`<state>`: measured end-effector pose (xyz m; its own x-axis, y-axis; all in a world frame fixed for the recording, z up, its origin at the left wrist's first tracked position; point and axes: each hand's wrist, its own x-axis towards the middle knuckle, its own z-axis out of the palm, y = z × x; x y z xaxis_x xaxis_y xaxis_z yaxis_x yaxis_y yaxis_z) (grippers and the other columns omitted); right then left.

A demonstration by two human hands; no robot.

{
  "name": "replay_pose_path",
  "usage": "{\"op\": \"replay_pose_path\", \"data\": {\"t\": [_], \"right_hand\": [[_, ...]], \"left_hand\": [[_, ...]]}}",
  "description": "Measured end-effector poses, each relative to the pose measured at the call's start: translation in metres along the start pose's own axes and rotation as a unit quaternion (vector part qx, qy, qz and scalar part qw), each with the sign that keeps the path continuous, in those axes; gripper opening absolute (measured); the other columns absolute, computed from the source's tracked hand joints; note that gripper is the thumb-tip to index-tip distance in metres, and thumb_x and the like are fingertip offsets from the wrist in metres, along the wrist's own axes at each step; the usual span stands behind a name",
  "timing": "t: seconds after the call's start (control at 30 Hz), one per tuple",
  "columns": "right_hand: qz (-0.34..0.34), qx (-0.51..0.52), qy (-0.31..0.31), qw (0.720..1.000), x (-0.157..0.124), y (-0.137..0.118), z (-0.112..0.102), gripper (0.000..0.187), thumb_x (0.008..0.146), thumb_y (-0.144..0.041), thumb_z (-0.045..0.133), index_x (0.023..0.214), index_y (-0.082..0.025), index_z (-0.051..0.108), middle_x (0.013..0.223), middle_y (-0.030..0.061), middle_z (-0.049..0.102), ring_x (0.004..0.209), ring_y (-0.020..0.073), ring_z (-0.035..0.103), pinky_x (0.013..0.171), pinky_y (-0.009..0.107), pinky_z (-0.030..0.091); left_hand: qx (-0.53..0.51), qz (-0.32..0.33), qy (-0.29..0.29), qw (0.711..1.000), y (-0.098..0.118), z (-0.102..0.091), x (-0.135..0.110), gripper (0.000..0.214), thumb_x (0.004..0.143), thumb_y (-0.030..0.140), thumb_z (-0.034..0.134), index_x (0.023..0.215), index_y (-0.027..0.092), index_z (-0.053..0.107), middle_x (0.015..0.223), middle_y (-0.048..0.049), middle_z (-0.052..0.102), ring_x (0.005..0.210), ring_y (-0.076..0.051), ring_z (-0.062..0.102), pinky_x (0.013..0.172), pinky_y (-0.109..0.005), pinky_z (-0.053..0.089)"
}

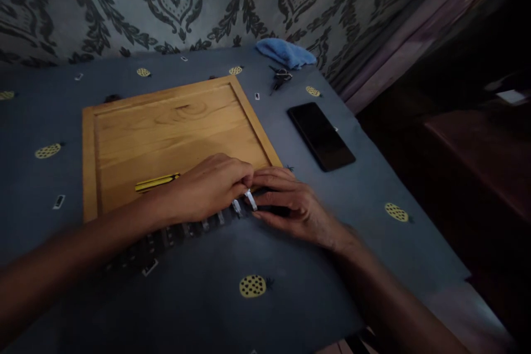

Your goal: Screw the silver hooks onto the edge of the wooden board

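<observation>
A wooden tray lies on a table covered in a grey cloth with pineapple prints. Along the tray's near edge runs a dark strip with several small silvery pieces. My left hand rests over that strip with its fingers curled and pinched on one silvery piece. My right hand meets it from the right, fingers flat and together on the dark end of the strip. A yellow-and-black tool lies on the tray just left of my left hand.
A black phone lies right of the tray. A bunch of keys and a blue cloth sit at the back near the patterned wall. The table's right edge drops off into a dark room.
</observation>
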<state>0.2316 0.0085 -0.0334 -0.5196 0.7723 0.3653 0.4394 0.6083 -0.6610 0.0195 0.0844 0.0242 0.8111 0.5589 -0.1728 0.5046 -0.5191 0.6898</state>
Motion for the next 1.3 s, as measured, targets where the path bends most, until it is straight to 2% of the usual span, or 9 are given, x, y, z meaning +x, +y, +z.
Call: {"op": "replay_pose_path", "data": {"t": [0.3, 0.47, 0.6, 0.7, 0.77, 0.87, 0.97, 1.1, 1.3], "right_hand": [[-0.010, 0.012, 0.002, 1.000, -0.002, 0.004, 0.001, 0.015, 0.099, -0.034, 0.071, 0.107, -0.025, 0.081, 0.129, 0.0091, 0.076, 0.124, 0.0271, 0.068, 0.106, 0.050, 0.053], [-0.019, 0.004, 0.008, 1.000, -0.002, 0.006, 0.003, 0.014, 0.098, -0.033, 0.072, 0.105, -0.024, 0.081, 0.128, 0.0106, 0.077, 0.122, 0.0278, 0.069, 0.105, 0.050, 0.053], [-0.012, 0.009, 0.000, 1.000, -0.002, 0.006, 0.003, 0.014, 0.098, -0.032, 0.072, 0.106, -0.025, 0.082, 0.133, 0.0104, 0.075, 0.126, 0.0289, 0.068, 0.108, 0.052, 0.052], [-0.009, 0.014, -0.001, 1.000, -0.002, 0.007, 0.004, 0.013, 0.097, -0.031, 0.074, 0.104, -0.025, 0.082, 0.135, 0.0104, 0.074, 0.126, 0.0290, 0.068, 0.109, 0.053, 0.051], [-0.011, 0.019, 0.001, 1.000, -0.002, 0.009, 0.004, 0.012, 0.097, -0.031, 0.074, 0.105, -0.025, 0.081, 0.135, 0.0104, 0.075, 0.126, 0.0283, 0.069, 0.108, 0.053, 0.051], [-0.022, 0.027, 0.010, 0.999, -0.001, 0.010, 0.005, 0.014, 0.097, -0.032, 0.074, 0.106, -0.024, 0.081, 0.133, 0.0112, 0.075, 0.125, 0.0281, 0.069, 0.106, 0.053, 0.052], [-0.026, 0.037, 0.014, 0.999, -0.001, 0.010, 0.006, 0.016, 0.097, -0.036, 0.073, 0.106, -0.025, 0.081, 0.134, 0.0102, 0.075, 0.125, 0.0276, 0.069, 0.106, 0.052, 0.052], [-0.037, 0.049, 0.022, 0.998, 0.000, 0.011, 0.007, 0.016, 0.097, -0.037, 0.073, 0.105, -0.026, 0.081, 0.134, 0.0092, 0.075, 0.125, 0.0272, 0.069, 0.106, 0.051, 0.052], [-0.047, 0.051, 0.015, 0.997, 0.001, 0.012, 0.006, 0.018, 0.096, -0.034, 0.074, 0.111, -0.027, 0.081, 0.135, 0.0092, 0.075, 0.124, 0.0272, 0.069, 0.106, 0.050, 0.052]], "left_hand": [[-0.080, -0.034, 0.032, 0.996, -0.004, 0.005, 0.004, 0.015, 0.081, 0.004, 0.065, 0.073, 0.016, 0.065, 0.066, 0.0049, 0.062, 0.063, -0.010, 0.054, 0.063, -0.025, 0.036], [-0.079, -0.040, 0.041, 0.995, -0.004, 0.004, 0.005, 0.013, 0.084, 0.009, 0.063, 0.075, 0.016, 0.069, 0.068, 0.0033, 0.065, 0.066, -0.012, 0.057, 0.064, -0.026, 0.038], [-0.041, -0.033, 0.081, 0.995, 0.001, -0.003, -0.003, 0.015, 0.088, 0.015, 0.061, 0.075, 0.017, 0.067, 0.069, 0.0030, 0.065, 0.067, -0.012, 0.056, 0.064, -0.026, 0.037], [-0.050, -0.036, 0.116, 0.991, 0.004, -0.002, -0.016, 0.012, 0.093, 0.022, 0.059, 0.085, 0.018, 0.067, 0.078, 0.0018, 0.069, 0.073, -0.014, 0.061, 0.068, -0.027, 0.042], [-0.051, -0.036, 0.152, 0.986, 0.008, 0.004, -0.025, 0.010, 0.093, 0.029, 0.064, 0.095, 0.019, 0.066, 0.092, -0.0011, 0.073, 0.085, -0.018, 0.066, 0.075, -0.029, 0.047], [0.024, -0.049, 0.189, 0.980, 0.014, 0.020, -0.036, 0.018, 0.091, 0.030, 0.071, 0.104, 0.021, 0.063, 0.109, -0.0055, 0.073, 0.106, -0.025, 0.066, 0.086, -0.036, 0.050], [0.093, -0.073, 0.202, 0.972, 0.019, 0.040, -0.041, 0.030, 0.088, 0.027, 0.077, 0.112, 0.022, 0.059, 0.115, -0.0072, 0.072, 0.111, -0.029, 0.065, 0.092, -0.042, 0.051], [0.124, -0.072, 0.230, 0.963, 0.020, 0.059, -0.043, 0.040, 0.088, 0.028, 0.078, 0.119, 0.024, 0.054, 0.119, -0.0081, 0.072, 0.113, -0.031, 0.066, 0.095, -0.044, 0.052], [0.116, -0.089, 0.255, 0.956, 0.017, 0.067, -0.042, 0.050, 0.088, 0.030, 0.080, 0.128, 0.024, 0.051, 0.125, -0.0100, 0.072, 0.118, -0.033, 0.066, 0.097, -0.047, 0.051]]}}
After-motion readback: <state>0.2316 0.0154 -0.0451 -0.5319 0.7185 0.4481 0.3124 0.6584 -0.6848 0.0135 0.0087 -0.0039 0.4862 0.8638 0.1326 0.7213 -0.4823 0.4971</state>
